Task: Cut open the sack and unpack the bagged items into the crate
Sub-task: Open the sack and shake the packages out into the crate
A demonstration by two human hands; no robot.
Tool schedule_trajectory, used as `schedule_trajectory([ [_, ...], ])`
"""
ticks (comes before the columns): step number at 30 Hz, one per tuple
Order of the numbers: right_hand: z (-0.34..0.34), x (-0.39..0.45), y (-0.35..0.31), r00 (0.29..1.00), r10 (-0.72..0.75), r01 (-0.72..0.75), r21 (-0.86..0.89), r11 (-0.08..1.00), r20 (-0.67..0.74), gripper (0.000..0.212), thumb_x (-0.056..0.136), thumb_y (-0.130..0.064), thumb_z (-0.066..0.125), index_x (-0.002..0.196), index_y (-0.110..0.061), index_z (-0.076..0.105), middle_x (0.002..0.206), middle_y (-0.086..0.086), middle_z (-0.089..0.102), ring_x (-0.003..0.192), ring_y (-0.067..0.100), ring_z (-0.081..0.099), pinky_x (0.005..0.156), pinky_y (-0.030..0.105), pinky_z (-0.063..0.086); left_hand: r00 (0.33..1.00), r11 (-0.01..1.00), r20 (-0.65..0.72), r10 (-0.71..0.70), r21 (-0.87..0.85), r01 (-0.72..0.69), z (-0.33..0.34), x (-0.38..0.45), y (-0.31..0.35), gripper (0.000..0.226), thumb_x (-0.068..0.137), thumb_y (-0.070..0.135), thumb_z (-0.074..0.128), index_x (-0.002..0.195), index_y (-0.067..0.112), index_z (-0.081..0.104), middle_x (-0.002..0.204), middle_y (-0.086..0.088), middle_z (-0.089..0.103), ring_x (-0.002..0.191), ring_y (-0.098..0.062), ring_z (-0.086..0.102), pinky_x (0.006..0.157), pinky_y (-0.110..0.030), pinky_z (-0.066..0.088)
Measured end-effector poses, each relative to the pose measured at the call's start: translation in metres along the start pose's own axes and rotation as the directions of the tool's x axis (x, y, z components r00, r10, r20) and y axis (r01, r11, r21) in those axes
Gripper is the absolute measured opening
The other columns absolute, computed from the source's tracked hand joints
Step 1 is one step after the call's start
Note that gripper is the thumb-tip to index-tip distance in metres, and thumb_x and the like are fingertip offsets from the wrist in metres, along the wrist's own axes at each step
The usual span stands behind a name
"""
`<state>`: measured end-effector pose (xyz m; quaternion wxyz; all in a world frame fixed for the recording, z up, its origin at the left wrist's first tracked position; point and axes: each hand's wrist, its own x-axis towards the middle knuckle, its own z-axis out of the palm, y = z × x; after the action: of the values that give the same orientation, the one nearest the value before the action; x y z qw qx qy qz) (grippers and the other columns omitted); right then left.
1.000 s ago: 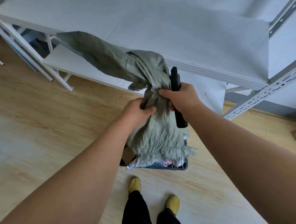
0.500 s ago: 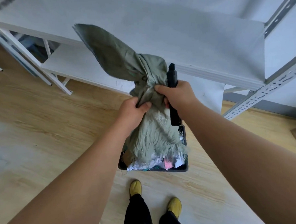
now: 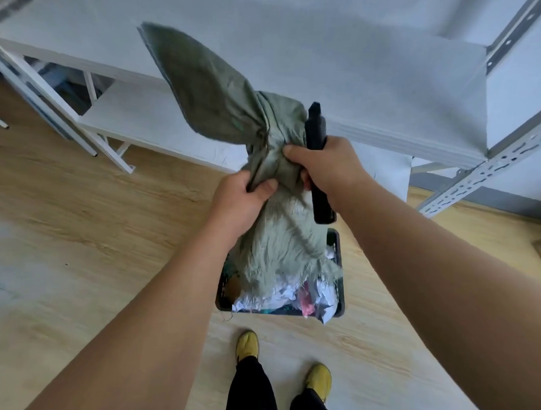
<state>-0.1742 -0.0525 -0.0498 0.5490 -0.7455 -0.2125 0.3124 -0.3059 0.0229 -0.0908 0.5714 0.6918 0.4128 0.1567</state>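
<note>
A grey-green woven sack [image 3: 273, 249] hangs upside down over a dark crate [image 3: 338, 255] on the floor. My left hand [image 3: 241, 203] clenches the bunched middle of the sack. My right hand [image 3: 327, 167] grips the same bunch just above, along with a black cutter [image 3: 321, 204] that points up and down through the fist. The sack's loose end [image 3: 203, 88] sticks up to the left. Its frayed open mouth hangs down into the crate, where bagged items [image 3: 308, 297] in clear and silvery wrap lie piled.
White metal shelving [image 3: 362, 93] stands right behind the crate, with a slotted upright [image 3: 484, 175] at the right. A lower white shelf [image 3: 135, 125] and its legs are at the left. My yellow shoes [image 3: 247, 344] stand on the wooden floor just before the crate.
Both hands have lifted the sack higher, and its loose end has swung up from lying sideways to pointing upward. More of the crate and the bagged items now shows beneath the sack's mouth.
</note>
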Motion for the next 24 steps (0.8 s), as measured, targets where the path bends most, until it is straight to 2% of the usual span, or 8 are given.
schedule_trajectory([
  [3, -0.002, 0.0, -0.001, 0.996, -0.09, 0.09, 0.015, 0.996, -0.001, 0.032, 0.079, -0.024, 0.074, 0.056, -0.013, 0.054, 0.042, 0.002, 0.054, 0.036, 0.014, 0.05, 0.043, 0.022, 0.045, 0.999, 0.999, -0.031, 0.043, -0.032, -0.044, -0.005, -0.001, 0.0, 0.023, 0.078, 0.048, 0.065, 0.091, 0.03, 0.071, 0.09, 0.009, 0.074, 0.087, -0.014, 0.07, 0.084, -0.042, 0.055],
  [7, 0.001, -0.001, 0.003, 0.995, 0.051, -0.046, -0.053, 0.998, 0.083, 0.028, 0.084, -0.022, 0.071, 0.065, -0.009, 0.055, 0.049, 0.006, 0.054, 0.04, 0.016, 0.05, 0.048, 0.026, 0.046, 1.0, 0.999, 0.007, -0.03, -0.018, 0.03, -0.004, -0.001, -0.009, 0.006, 0.085, 0.033, 0.068, 0.085, 0.029, 0.07, 0.091, 0.005, 0.074, 0.089, -0.018, 0.069, 0.088, -0.044, 0.054],
  [10, -0.002, -0.002, 0.001, 0.99, -0.046, 0.057, -0.083, 0.995, 0.134, 0.03, 0.081, -0.031, 0.073, 0.066, -0.012, 0.057, 0.046, 0.0, 0.056, 0.037, 0.01, 0.052, 0.042, 0.02, 0.046, 0.998, 0.996, -0.051, -0.043, -0.083, 0.039, -0.008, 0.0, -0.012, 0.006, 0.084, 0.035, 0.068, 0.081, 0.031, 0.071, 0.089, 0.008, 0.075, 0.087, -0.015, 0.07, 0.083, -0.038, 0.055],
  [12, -0.004, -0.007, 0.009, 0.992, -0.068, 0.072, -0.03, 0.997, 0.108, 0.027, 0.077, -0.036, 0.077, 0.082, -0.013, 0.063, 0.053, -0.002, 0.06, 0.041, 0.008, 0.056, 0.045, 0.018, 0.048, 0.992, 0.989, -0.1, -0.074, -0.139, 0.06, -0.013, 0.001, -0.012, 0.008, 0.083, 0.036, 0.068, 0.079, 0.03, 0.071, 0.084, 0.011, 0.075, 0.08, -0.009, 0.07, 0.073, -0.03, 0.053],
  [14, -0.006, -0.014, 0.027, 0.998, 0.016, -0.012, -0.064, 0.998, 0.066, 0.045, 0.072, -0.037, 0.082, 0.106, -0.015, 0.062, 0.068, 0.001, 0.063, 0.048, 0.01, 0.059, 0.049, 0.019, 0.053, 0.98, 0.976, -0.154, -0.125, -0.199, 0.094, -0.016, 0.001, -0.011, 0.009, 0.084, 0.034, 0.068, 0.079, 0.028, 0.071, 0.077, 0.013, 0.073, 0.069, -0.002, 0.067, 0.061, -0.022, 0.047],
  [15, -0.004, -0.02, 0.038, 0.995, 0.067, -0.058, -0.128, 0.99, 0.071, 0.051, 0.069, -0.038, 0.084, 0.108, -0.016, 0.06, 0.073, 0.001, 0.063, 0.051, 0.011, 0.061, 0.051, 0.021, 0.055, 0.975, 0.967, -0.161, -0.154, -0.227, 0.115, -0.016, 0.002, -0.009, 0.008, 0.084, 0.033, 0.068, 0.081, 0.027, 0.071, 0.077, 0.013, 0.073, 0.069, -0.003, 0.066, 0.057, -0.02, 0.045],
  [18, 0.015, -0.036, 0.061, 0.986, 0.092, -0.054, -0.255, 0.965, 0.141, 0.046, 0.063, -0.037, 0.087, 0.094, -0.023, 0.055, 0.08, -0.003, 0.063, 0.062, 0.013, 0.065, 0.052, 0.025, 0.058, 0.975, 0.945, -0.104, -0.196, -0.285, 0.159, -0.009, -0.001, 0.0, 0.01, 0.084, 0.034, 0.069, 0.089, 0.025, 0.07, 0.091, 0.008, 0.072, 0.083, -0.012, 0.065, 0.057, -0.021, 0.045],
  [24, 0.01, -0.008, 0.057, 0.998, 0.025, -0.039, -0.243, 0.969, -0.064, 0.013, 0.078, -0.021, 0.071, 0.072, -0.02, 0.06, 0.055, -0.001, 0.06, 0.042, 0.013, 0.056, 0.043, 0.026, 0.047, 0.999, 1.0, 0.028, 0.03, -0.004, -0.03, -0.017, -0.002, 0.012, 0.024, 0.074, 0.051, 0.07, 0.094, 0.038, 0.07, 0.097, 0.019, 0.069, 0.085, 0.0, 0.064, 0.067, -0.02, 0.047],
])
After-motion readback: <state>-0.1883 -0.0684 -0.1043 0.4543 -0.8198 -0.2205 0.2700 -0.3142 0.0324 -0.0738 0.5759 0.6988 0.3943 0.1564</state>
